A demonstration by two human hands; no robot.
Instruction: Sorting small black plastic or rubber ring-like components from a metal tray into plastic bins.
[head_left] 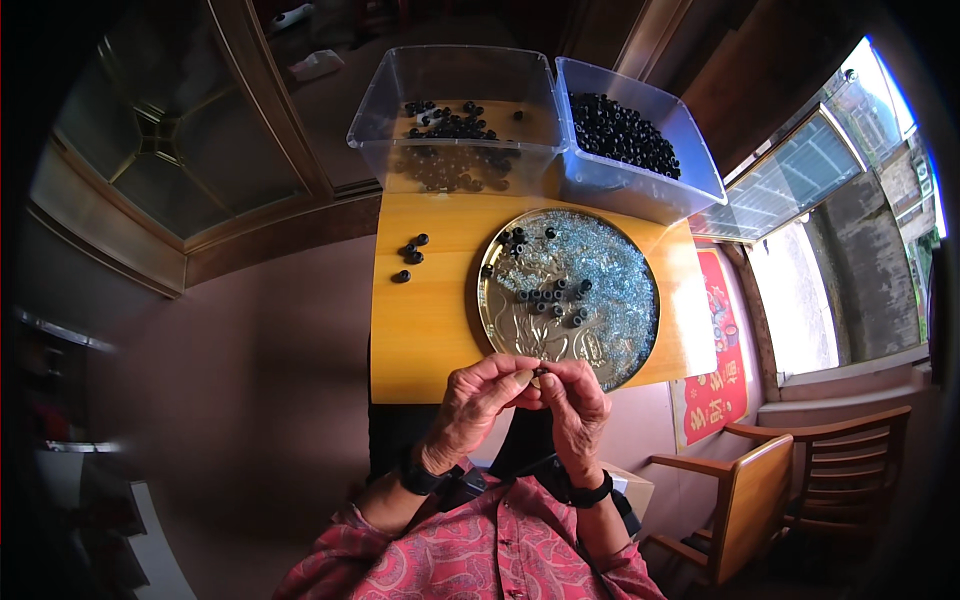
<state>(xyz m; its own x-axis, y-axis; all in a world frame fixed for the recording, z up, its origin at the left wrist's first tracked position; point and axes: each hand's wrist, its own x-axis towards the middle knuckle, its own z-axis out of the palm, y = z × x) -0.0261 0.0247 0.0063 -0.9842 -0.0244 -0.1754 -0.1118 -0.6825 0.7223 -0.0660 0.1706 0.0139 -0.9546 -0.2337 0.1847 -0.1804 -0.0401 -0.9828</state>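
My left hand point(478, 408) and my right hand point(578, 412) meet fingertip to fingertip over the table's near edge. Both are closed in a pinch on a small black round piece point(541, 373), mostly hidden by the fingers. Just beyond lies a round gold tray point(510, 338) with a raised pattern. Many tiny clear, bluish glittering pieces point(625, 290) cover its right and far parts. Several black round pieces with holes point(557, 310) stand in the middle of the tray, and a few more sit near its far left rim.
On the yellow wooden table point(420, 340), several loose black pieces point(411, 250) lie left of the tray. Two clear plastic bins point(365, 130) stand at the far side; the right bin point(640, 195) holds far more black pieces. Wooden chairs point(755, 500) are at the right, below a window.
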